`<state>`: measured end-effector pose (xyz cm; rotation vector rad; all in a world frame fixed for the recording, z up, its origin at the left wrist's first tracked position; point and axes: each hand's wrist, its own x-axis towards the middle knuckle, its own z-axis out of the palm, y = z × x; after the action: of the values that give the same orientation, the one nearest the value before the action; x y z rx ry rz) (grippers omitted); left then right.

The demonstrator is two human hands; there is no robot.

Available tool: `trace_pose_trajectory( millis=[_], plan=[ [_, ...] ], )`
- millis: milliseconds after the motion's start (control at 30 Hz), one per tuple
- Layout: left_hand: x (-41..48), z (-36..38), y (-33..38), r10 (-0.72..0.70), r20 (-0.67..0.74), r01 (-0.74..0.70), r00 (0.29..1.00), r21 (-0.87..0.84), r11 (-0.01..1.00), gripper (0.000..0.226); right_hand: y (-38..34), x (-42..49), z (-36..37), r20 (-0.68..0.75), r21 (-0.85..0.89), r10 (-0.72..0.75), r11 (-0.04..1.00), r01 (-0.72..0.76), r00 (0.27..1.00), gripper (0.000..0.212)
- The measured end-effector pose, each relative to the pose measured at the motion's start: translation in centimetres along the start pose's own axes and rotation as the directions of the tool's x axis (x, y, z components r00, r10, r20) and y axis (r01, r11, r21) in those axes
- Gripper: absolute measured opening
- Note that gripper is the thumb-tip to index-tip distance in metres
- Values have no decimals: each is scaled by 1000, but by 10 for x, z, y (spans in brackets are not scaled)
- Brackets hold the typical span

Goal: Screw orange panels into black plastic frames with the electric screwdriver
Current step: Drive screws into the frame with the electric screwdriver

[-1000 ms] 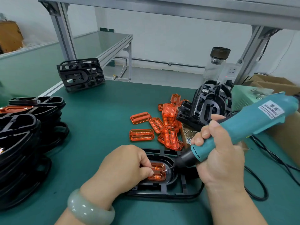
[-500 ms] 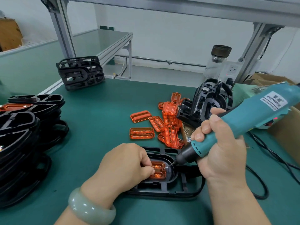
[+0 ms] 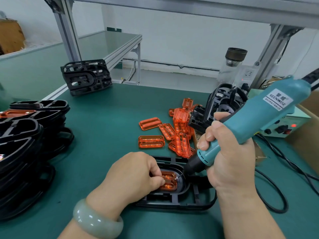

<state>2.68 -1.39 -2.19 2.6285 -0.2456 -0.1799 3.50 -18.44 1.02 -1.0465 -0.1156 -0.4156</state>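
1. The right hand (image 3: pixel 229 152) was seen wrapped firmly round the teal electric screwdriver (image 3: pixel 259 121), with the fingers curled about its lower barrel. The tool was tilted, its body rising up and to the right.
2. The tool's black nose was pointed down and to the left. Its bit was set on a small screw (image 3: pixel 176 178) at the right end of an orange panel (image 3: pixel 168 184).
3. The left hand (image 3: pixel 133 175) was curled, and the left part of that panel was pinched under its fingertips. A pale green bracelet (image 3: pixel 96 221) was worn on the wrist.
4. The panel was seated in the oval recess of a black frame (image 3: pixel 181 202). The frame was laid flat on the green desk (image 3: pixel 103 126), near its front edge and between the two hands.
5. Just beyond the frame, loose orange panels (image 3: pixel 179 135) were heaped, some flat and some propped on edge.
6. Behind that heap, to the right, upright black frames (image 3: pixel 222 104) were stood on end.
7. Along the left side, a tall stack of black frames (image 3: pixel 25 152) was piled.
8. At the far left corner of the desk, a separate bundle of frames (image 3: pixel 86 77) was placed.
9. On the right, a power box (image 3: pixel 284 126) was shown with a red light lit, and a black cable (image 3: pixel 276 187) was looped across the desk.
10. At the back, a clear bottle (image 3: pixel 231 66) with a dark cap was stood.
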Motion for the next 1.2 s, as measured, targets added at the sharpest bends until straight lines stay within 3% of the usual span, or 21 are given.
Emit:
trace_pose_trajectory(
  millis=[467,700,900,1067,1200],
  plan=[
    [0,2,-1,56,-55,-52,997,65,997,19,4,2,16,215,-197,-10,979,53,977,14],
    [3,4,-1,91,-43,-92,995,-17,996,12,5,4,16,532,-119,45,993,22,846,19],
    [3,3,1,68,-30,-68,997,1,998,15,6,6,11,498,-92,40,996,7,866,24],
    [3,2,2,30,-12,-30,999,11,999,19,7,9,12,480,-72,30,997,5,877,14],
    [2,2,2,35,-24,-34,999,49,998,16,9,7,10,520,-81,26,997,19,854,16]
  ],
)
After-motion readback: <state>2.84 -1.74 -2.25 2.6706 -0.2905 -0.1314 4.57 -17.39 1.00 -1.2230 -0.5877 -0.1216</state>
